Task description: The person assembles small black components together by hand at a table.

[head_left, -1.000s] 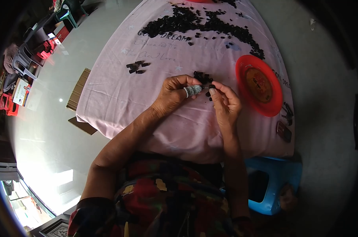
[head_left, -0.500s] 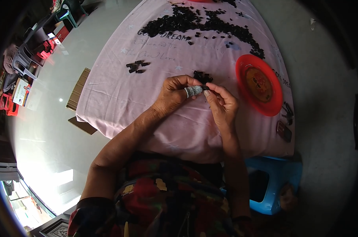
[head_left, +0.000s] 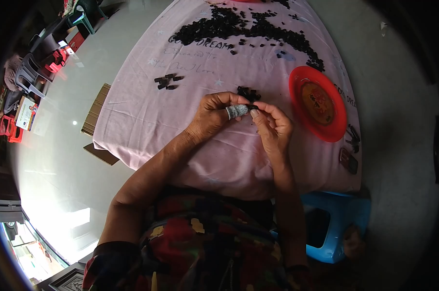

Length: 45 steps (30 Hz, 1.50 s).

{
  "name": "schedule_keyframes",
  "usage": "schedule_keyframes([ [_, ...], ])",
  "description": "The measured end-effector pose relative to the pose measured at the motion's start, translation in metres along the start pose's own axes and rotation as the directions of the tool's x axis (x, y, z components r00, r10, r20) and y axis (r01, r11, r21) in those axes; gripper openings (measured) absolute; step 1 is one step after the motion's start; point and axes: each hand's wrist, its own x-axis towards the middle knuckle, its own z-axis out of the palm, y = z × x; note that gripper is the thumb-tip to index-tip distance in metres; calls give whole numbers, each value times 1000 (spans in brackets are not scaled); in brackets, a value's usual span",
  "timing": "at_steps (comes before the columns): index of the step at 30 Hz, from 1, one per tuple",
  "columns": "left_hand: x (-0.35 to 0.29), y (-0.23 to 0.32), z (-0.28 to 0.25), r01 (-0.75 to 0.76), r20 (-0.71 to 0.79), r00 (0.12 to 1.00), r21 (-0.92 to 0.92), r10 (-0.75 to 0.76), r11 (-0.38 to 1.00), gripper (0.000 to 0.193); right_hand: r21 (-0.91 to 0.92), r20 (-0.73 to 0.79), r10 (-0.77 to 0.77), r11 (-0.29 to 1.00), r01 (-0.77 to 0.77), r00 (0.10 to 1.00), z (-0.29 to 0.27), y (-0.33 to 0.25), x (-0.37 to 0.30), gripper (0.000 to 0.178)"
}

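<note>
My left hand [head_left: 214, 112] and my right hand [head_left: 273, 123] meet over the near middle of the pink cloth, their fingertips pinched round a small black piece [head_left: 252, 107]. A grey wrap [head_left: 237, 112] covers the thumb of my left hand. Fingers hide most of the held piece, so its exact kind cannot be made out. Just beyond my fingertips lies a small heap of black pieces [head_left: 248, 92]. Farther left, several short black cylindrical pieces [head_left: 168, 81] lie in a loose group.
A large spread of black pieces [head_left: 214, 26] covers the table's far part. To the right stand a red plate [head_left: 297, 104], a small dark red box-like object [head_left: 348, 161] and black tools [head_left: 353, 138]. A blue stool [head_left: 333, 250] is below the table's right edge; cardboard [head_left: 95, 109] lies left.
My fingers have shifted very slightly around the small black piece. Both hands stay in the same place, and the heaps look unchanged.
</note>
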Motion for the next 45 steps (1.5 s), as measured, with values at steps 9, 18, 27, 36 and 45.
schedule_keyframes([
  [9,1,-2,-2,2,23,1000,-19,-1,1000,14,-7,4,-62,998,62,998,-2,4,1,22],
  [18,2,-2,-3,15,13,1000,-53,-14,999,12,-50,-21,-62,997,61,998,-4,2,0,26],
  [27,1,-2,-3,-6,49,999,35,5,999,15,-39,33,-92,995,94,995,-2,7,1,27],
  [36,0,-1,1,-23,-3,1000,26,24,999,17,-1,30,-15,1000,15,999,0,4,0,21],
  [45,1,-3,-7,94,35,995,-71,-91,993,20,-9,39,-40,999,41,998,0,2,0,22],
])
